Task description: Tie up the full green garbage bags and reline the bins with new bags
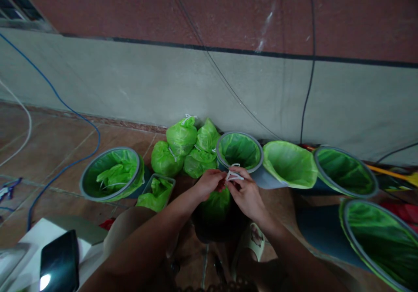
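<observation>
- On the left, a lined bin [83, 186], green liner [117, 176] bunched inside.
- Tied green bags [181, 138] huddle by the wall [130, 74].
- Left hand [210, 184], fingertips near the knot area; can't tell its grip.
- Green bag [216, 205] sits below, between both hands!
- Right hand [247, 196] pinches white drawstring [234, 175].
- Lined bins [346, 172] gape beyond.

Green drawstring bag [216, 202], 6 o'clk: thin plastic, crinkly, semi-gloss! Smartphone [60, 259], 8 o'clk, v. glossy, smooth; bin [323, 231], 4 o'clk, matt plastic; wall [209, 85], 12 o'clk, matt paint.
</observation>
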A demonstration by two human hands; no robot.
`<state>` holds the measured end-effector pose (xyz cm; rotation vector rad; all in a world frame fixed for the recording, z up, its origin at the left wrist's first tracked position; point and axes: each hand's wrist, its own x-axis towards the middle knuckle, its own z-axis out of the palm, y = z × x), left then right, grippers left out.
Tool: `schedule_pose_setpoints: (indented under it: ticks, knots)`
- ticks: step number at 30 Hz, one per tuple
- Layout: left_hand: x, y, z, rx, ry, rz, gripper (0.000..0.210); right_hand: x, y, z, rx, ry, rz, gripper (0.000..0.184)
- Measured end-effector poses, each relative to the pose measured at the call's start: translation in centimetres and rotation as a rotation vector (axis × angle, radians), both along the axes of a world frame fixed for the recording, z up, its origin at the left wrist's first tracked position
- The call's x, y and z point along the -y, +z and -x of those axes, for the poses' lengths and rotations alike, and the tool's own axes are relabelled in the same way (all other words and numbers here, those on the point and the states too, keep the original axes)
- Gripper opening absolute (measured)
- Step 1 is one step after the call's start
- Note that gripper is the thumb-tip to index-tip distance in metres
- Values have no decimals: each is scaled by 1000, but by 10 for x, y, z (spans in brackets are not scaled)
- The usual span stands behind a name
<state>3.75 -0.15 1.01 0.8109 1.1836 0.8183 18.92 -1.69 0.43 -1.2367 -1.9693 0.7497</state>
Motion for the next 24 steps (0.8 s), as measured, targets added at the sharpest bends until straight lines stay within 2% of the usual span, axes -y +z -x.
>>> schedule_pose_setpoints:
  ticks: [3, 7, 10, 13, 19, 22, 24]
  knots:
    - [0, 1, 0, 77, -24, 59, 13, -4, 0, -4, 20, 21, 0, 18]
    - [0, 2, 0, 95, -68, 39, 9, -10, 3, -11, 82, 93, 50, 20]
    - [2, 1, 0, 131, -108, 21, 4, -12, 4, -14, 79, 143, 180, 20]
    - [3, 2, 2, 123, -131, -1, 7, -12, 2, -14, 42, 164, 316, 17]
    - [1, -3, -1, 50, -113, -41, 13, -13, -5, -12, 9, 52, 361, 14]
    - [-1, -9, -2, -46, -112, -174, 18, -15, -10, -13, -1, -12, 352, 16]
    - [-2, -10, -1, -153, -126, -306, 20, -16, -12, -12, -81, -61, 384, 17]
